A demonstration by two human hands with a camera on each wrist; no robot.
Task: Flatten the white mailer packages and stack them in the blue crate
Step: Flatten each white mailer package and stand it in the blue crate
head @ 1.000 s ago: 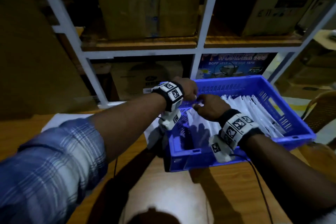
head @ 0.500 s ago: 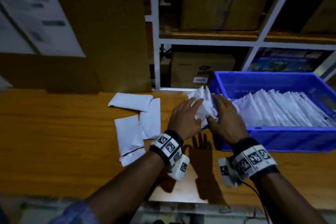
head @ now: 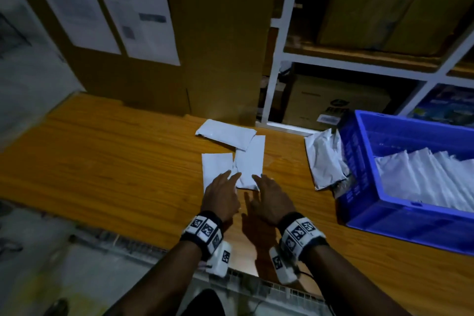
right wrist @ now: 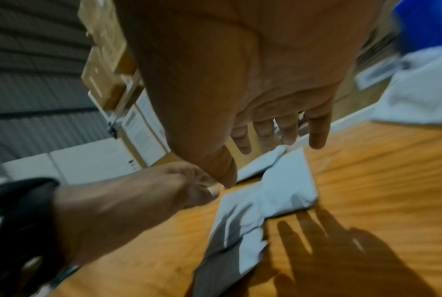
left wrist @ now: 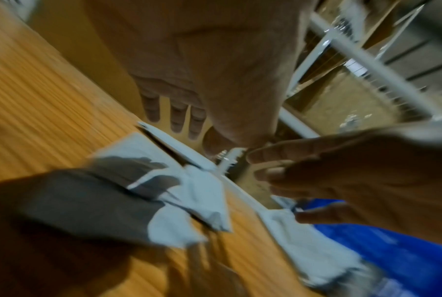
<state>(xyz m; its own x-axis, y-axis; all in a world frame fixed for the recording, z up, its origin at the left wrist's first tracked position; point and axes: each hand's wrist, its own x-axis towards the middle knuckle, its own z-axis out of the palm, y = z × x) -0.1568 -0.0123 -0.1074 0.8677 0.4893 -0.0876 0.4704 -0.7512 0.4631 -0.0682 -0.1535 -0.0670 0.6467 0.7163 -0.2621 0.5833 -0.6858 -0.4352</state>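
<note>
Three white mailers lie on the wooden table: a far one, a middle one and a left one. A crumpled mailer leans against the left wall of the blue crate, which holds a row of flattened mailers. My left hand hovers open, fingers straight, over the near ends of the left and middle mailers. My right hand is open beside it, at the middle mailer's near edge. In the blurred right wrist view the spread fingers cast a shadow on the table.
Large cardboard sheets with papers stuck on them lean at the back of the table. A white shelf frame with boxes stands behind the crate. The table's near edge runs just under my wrists.
Both hands let go of the crumpled mailer at the crate's left corner and moved left to the flat mailers. The head view swung left with them.
</note>
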